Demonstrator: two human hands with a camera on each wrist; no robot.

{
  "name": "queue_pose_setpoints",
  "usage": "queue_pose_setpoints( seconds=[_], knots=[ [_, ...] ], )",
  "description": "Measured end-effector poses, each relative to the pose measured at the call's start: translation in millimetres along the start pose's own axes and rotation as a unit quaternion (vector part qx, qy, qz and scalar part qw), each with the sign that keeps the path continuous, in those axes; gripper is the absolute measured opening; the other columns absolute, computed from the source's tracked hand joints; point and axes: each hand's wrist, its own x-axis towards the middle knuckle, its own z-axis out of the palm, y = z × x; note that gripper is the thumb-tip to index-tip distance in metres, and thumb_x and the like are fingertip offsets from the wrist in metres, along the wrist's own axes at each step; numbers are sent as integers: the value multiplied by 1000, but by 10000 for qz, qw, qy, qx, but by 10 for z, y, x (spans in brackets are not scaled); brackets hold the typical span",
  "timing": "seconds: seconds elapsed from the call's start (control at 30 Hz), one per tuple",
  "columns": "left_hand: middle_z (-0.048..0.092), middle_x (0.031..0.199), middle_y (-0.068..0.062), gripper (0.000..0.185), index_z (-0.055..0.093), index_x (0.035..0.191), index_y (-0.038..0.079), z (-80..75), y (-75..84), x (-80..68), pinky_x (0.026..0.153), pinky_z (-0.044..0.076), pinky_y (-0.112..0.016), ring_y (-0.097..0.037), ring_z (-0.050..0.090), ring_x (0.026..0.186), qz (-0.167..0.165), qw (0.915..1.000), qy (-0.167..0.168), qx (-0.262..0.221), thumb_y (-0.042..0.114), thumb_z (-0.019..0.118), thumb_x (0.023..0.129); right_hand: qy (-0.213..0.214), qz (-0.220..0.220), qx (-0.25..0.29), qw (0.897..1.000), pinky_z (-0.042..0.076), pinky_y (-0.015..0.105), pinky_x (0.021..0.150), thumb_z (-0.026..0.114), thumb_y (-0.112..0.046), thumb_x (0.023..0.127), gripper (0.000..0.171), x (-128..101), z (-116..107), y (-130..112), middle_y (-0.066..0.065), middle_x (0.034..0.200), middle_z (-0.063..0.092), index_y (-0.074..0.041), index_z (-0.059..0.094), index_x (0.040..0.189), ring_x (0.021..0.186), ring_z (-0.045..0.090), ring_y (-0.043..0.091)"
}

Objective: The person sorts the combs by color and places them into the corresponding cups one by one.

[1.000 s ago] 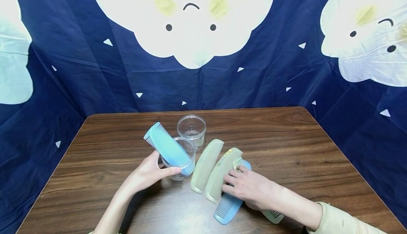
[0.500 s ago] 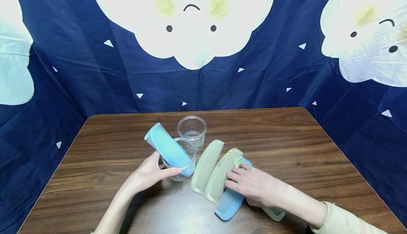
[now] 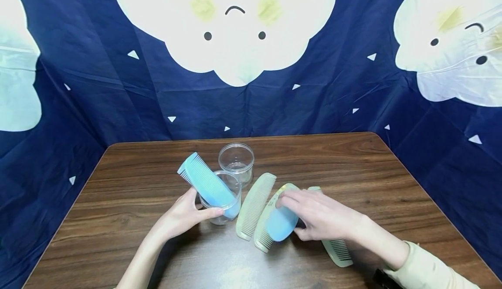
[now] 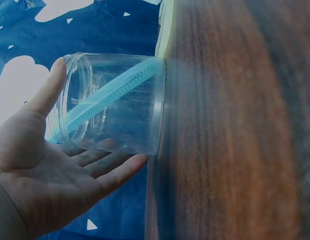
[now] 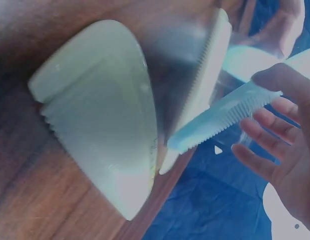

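My left hand [image 3: 188, 212] holds a clear plastic jar [image 4: 119, 135], thumb on the rim and fingers along its side. A light-blue comb [image 3: 208, 182] leans in the jar, its top sticking out to the left; a second toothed blue edge shows behind it. My right hand [image 3: 325, 215] pinches another blue comb [image 5: 220, 112] between thumb and fingers, over a pale green comb [image 3: 263, 236]. Left of that lies a second pale green comb [image 3: 255, 206]. A third green comb [image 3: 337, 254] lies partly hidden beneath my right hand and forearm.
A second clear jar [image 3: 237, 156] stands behind the held one, close to it. The wooden table [image 3: 129, 184] ends at a back edge before a dark blue curtain [image 3: 157, 101] with white clouds. A small black object [image 3: 386, 280] shows by the right sleeve.
My right hand has taken the blue comb up off the table and turned it, uncovering more of the green comb at right. The left hand and its jar have stayed put.
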Motion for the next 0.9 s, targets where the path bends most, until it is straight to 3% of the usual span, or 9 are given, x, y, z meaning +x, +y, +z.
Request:
queue_pose_setpoints(
  seconds=[0.13, 0.27, 0.37, 0.53, 0.9],
  knots=[
    [62, 136, -7, 76, 45, 143, 14, 5, -5, 5, 107, 53, -45, -23, 57, 131, -20, 10000, 0, 30, 45, 82, 86, 48, 594, 812, 9949, 54, 26, 78, 87, -29, 74, 62, 19, -100, 16, -17, 121, 59, -25, 54, 126, 96, 59, 2],
    [62, 135, -6, 76, 44, 144, 16, 14, -22, 11, 108, 53, -44, -23, 57, 130, 0, 10000, -14, -36, 45, 83, 85, 245, 1104, 1522, 9819, 57, 29, 88, 87, -26, 75, 64, 60, -195, 43, -16, 123, 60, -27, 52, 128, 104, 63, 6],
    [61, 135, -6, 78, 43, 146, 17, 15, -32, 8, 108, 53, -45, -24, 56, 131, 59, 10000, -22, -66, 44, 83, 85, 506, 1152, 2031, 9710, 57, 35, 98, 87, -19, 75, 64, 113, -244, 75, -14, 124, 61, -25, 53, 128, 114, 64, 8],
    [62, 135, -6, 78, 43, 146, 16, 19, -40, 9, 107, 53, -45, -24, 56, 132, 59, 9999, -21, -95, 44, 83, 85, 838, 1051, 2753, 9519, 57, 35, 99, 85, -8, 75, 61, 206, -307, 126, -9, 118, 64, -20, 54, 126, 111, 67, 8],
    [61, 137, -7, 77, 42, 146, 16, 17, -47, 15, 107, 53, -45, -24, 56, 132, 96, 9998, -47, -148, 43, 83, 86, 1431, 1411, 2948, 9342, 55, 33, 98, 87, -15, 76, 60, 438, -440, 104, -10, 117, 67, -23, 55, 126, 108, 66, 7]
  ],
)
